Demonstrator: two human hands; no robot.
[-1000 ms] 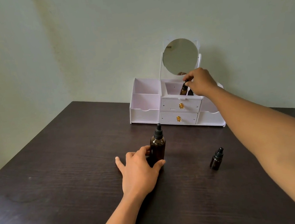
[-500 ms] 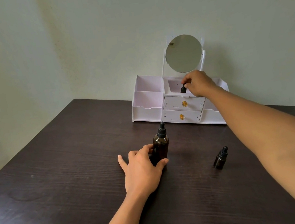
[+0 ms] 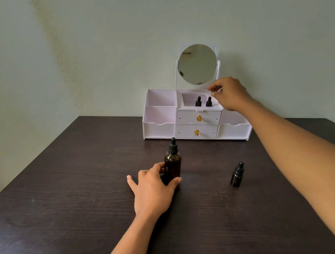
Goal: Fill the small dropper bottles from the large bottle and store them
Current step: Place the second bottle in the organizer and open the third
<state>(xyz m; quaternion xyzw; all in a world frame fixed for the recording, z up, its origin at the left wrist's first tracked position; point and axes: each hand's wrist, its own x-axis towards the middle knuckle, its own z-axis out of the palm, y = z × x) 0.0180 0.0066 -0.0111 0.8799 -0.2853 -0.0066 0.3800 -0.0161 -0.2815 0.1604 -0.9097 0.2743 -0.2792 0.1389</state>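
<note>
Small amber dropper bottle (image 3: 208, 102), just released, stands beside its twin (image 3: 198, 101) in the white plastic organiser's (image 3: 162, 125) far middle compartment. My right hand (image 3: 229, 94) lifts off empty and loose, while my left hand (image 3: 152, 190) grips the large amber bottle (image 3: 173, 164). A third small bottle (image 3: 237, 175) awaits storing.

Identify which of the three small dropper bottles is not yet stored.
The small bottle alone on the table, right of the large bottle; the other two stand inside the organizer's top compartment.

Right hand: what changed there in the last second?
The right hand let go of the small bottle in the organizer's top middle compartment and lifted away empty; it stands beside a second small bottle. The left hand still holds the large bottle; the loose small bottle stayed put.
</note>
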